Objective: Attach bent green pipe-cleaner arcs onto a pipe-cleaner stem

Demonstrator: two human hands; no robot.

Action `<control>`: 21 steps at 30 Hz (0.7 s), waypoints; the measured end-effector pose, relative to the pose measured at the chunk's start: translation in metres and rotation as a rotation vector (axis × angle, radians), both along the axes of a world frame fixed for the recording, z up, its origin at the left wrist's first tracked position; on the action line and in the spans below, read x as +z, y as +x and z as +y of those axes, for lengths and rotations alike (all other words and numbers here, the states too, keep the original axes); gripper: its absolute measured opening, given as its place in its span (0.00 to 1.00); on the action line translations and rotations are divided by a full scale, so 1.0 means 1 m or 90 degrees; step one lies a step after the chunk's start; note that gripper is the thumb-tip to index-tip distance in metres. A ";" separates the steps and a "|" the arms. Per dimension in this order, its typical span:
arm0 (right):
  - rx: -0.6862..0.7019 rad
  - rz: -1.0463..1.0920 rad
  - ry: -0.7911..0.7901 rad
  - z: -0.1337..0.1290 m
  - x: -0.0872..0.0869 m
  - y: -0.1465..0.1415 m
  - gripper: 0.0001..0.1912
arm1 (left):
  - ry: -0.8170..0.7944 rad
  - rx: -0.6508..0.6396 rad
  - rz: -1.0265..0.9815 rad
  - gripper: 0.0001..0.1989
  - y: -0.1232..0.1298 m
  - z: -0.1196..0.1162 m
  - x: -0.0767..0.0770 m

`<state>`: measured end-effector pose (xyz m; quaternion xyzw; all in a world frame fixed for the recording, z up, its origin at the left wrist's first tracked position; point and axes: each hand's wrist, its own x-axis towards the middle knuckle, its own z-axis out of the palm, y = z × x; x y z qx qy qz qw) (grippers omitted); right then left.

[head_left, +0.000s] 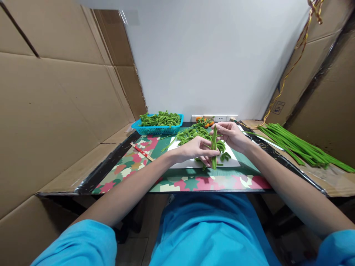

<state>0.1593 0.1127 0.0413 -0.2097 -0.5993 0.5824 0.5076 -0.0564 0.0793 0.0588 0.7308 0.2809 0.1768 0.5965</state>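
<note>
A folded bundle of green pipe cleaners (214, 149) stands nearly upright between my hands, above a white sheet (234, 160). My left hand (198, 149) grips its lower part between thumb and fingers. At the top end, my right hand (230, 136) pinches it. Behind and under my hands, a heap of bent green pipe cleaner pieces (186, 136) lies on the sheet, partly hidden by my hands. One small curled green piece (225, 156) rests by itself to the right of the bundle.
A blue basket (158, 130) full of looped green pieces stands at the back left. Orange and green pipe cleaner flowers (206, 121) lie near the wall sockets (221, 118). Long green pipe cleaners (302, 147) are piled at right. A red-wrapped stick (142, 151) lies left; cardboard walls (63, 85) flank the table.
</note>
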 end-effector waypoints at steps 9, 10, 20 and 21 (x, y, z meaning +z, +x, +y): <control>0.012 -0.010 -0.015 0.000 -0.003 -0.001 0.19 | -0.005 0.039 -0.046 0.28 0.001 -0.001 0.002; 0.012 -0.007 -0.018 0.000 -0.003 -0.001 0.19 | -0.006 0.041 -0.050 0.28 0.001 -0.001 0.002; -0.012 0.014 -0.041 -0.004 0.003 -0.003 0.18 | 0.010 0.024 -0.031 0.20 -0.001 0.002 0.002; -0.014 0.018 -0.041 -0.005 0.003 -0.003 0.18 | 0.008 0.017 -0.029 0.19 -0.001 0.001 0.002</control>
